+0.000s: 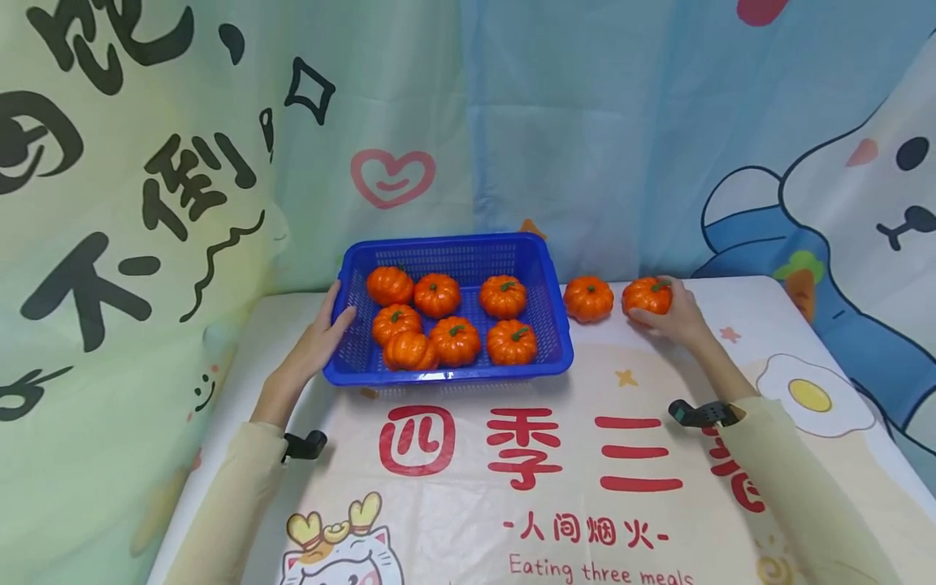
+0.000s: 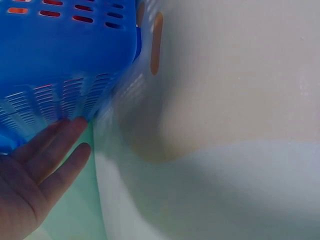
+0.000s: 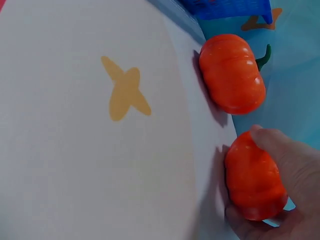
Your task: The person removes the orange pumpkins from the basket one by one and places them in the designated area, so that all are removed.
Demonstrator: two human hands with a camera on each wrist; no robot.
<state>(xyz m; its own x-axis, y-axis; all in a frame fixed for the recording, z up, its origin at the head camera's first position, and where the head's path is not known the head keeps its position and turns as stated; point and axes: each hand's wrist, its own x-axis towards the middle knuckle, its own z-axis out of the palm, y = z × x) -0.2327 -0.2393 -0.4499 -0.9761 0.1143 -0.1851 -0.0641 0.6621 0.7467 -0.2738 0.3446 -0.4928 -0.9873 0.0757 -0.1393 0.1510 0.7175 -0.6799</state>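
Note:
A blue plastic basket with slotted walls holds several small orange pumpkins with green stems. My left hand is at its left side, thumb over the rim and fingers along the outer wall. In the left wrist view the fingers reach along the slotted side, and the thumb is hidden. To the right of the basket, my right hand grips another pumpkin between thumb and fingers, at the back of the table. A second loose pumpkin sits between that one and the basket.
The table wears a printed cloth with red characters and a cartoon cat. Behind it hangs a printed curtain, close to the table's back edge. Black straps with small devices sit on both wrists.

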